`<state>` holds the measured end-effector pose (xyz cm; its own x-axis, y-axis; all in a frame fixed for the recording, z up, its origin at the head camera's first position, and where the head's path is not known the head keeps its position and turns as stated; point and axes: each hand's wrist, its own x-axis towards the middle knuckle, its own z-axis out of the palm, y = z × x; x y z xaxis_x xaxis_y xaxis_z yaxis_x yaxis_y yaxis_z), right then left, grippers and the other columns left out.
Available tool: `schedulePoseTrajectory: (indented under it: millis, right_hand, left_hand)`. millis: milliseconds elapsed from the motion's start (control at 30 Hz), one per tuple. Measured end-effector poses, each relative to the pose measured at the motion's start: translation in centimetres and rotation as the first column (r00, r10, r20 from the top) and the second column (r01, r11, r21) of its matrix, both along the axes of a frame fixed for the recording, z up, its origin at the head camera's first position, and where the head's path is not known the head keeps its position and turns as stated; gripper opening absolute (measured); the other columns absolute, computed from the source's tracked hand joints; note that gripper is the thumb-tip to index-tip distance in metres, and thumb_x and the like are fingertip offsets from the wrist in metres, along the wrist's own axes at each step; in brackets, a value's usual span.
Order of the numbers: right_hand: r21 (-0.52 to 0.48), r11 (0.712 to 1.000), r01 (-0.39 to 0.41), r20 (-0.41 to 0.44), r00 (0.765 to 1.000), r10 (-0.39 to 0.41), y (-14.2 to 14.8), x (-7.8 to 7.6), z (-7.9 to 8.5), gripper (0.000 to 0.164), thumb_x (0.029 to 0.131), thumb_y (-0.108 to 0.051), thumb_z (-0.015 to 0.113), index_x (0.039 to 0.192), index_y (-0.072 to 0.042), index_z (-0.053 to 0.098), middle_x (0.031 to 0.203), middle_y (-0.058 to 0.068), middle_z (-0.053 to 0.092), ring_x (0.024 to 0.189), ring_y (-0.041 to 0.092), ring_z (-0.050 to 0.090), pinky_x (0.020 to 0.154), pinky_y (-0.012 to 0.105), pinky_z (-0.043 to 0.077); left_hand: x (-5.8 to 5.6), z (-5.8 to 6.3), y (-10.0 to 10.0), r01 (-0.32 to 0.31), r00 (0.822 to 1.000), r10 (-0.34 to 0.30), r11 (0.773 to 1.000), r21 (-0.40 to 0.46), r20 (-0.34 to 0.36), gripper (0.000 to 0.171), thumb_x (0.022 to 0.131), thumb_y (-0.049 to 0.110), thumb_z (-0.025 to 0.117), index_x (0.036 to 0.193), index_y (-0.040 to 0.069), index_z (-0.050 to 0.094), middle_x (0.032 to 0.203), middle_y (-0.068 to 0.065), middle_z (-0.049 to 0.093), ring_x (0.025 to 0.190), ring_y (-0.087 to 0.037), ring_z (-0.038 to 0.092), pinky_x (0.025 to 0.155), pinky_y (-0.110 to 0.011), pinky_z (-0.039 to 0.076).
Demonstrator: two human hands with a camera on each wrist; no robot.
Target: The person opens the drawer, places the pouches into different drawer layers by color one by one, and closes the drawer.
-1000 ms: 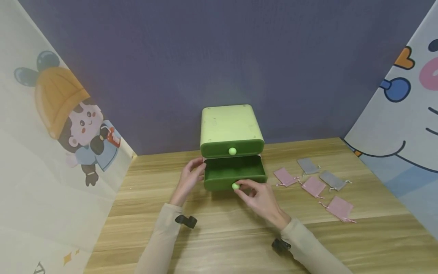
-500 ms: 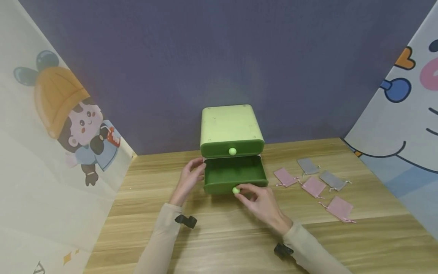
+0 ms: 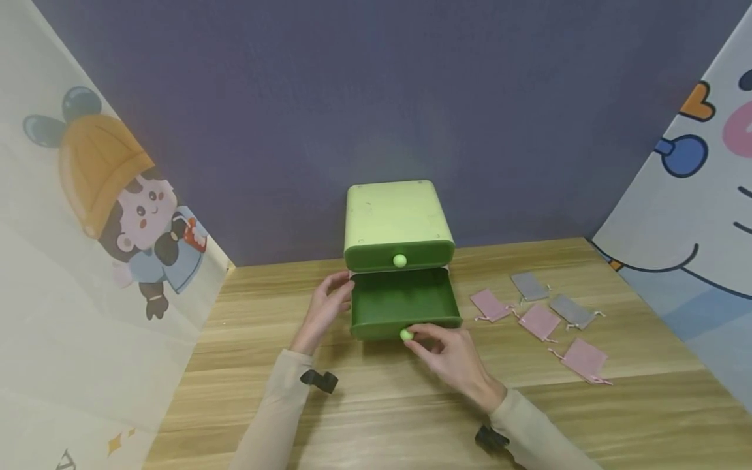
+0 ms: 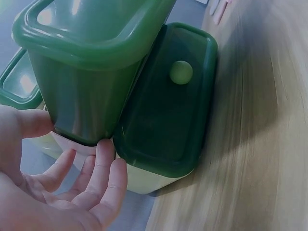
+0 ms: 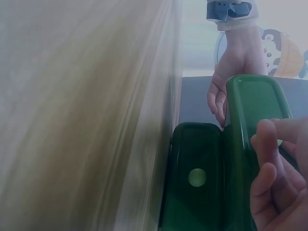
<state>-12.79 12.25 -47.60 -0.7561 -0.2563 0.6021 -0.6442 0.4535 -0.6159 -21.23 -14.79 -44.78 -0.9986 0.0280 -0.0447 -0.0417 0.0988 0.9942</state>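
A small cabinet (image 3: 395, 212) with a pale yellow-green top and dark green drawer fronts stands against the back wall. Its middle drawer (image 3: 405, 295) is pulled out and bare inside. My right hand (image 3: 455, 359) pinches the light green round knob (image 3: 407, 334) of that drawer between thumb and forefinger. On the cabinet's left side, my left hand (image 3: 324, 307) rests its fingertips by the drawer's side, fingers fairly straight, as the left wrist view shows. Below, the bottom drawer (image 4: 161, 110) is closed, its knob (image 4: 181, 72) facing out.
Several small drawstring pouches lie on the wooden table (image 3: 376, 418) to the right: pink pouches (image 3: 539, 321) and grey pouches (image 3: 530, 286). A dark blue wall (image 3: 393, 98) rises behind the cabinet, with cartoon-printed panels at left and right.
The middle drawer has slid farther out toward me, my right hand moving back with its knob. The left hand has stayed in place at the cabinet's side.
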Motion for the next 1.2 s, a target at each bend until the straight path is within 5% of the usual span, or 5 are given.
schedulePoseTrajectory:
  millis: [1200]
  right_hand:
    - [-0.003,0.999,-0.041,-0.047,0.998,0.041,0.78,-0.15,0.41,0.021,0.085,-0.003,0.086,0.104,-0.012,0.083,0.086,0.001,0.082,0.052,-0.013,0.051,0.045,0.008,0.045]
  left_hand:
    - [-0.13,-0.19,-0.13,0.014,1.000,-0.014,1.000,0.008,-0.003,0.055,0.108,0.027,0.063,0.156,0.005,0.049,0.154,-0.021,0.053,0.123,-0.038,0.067,0.109,-0.053,0.058]
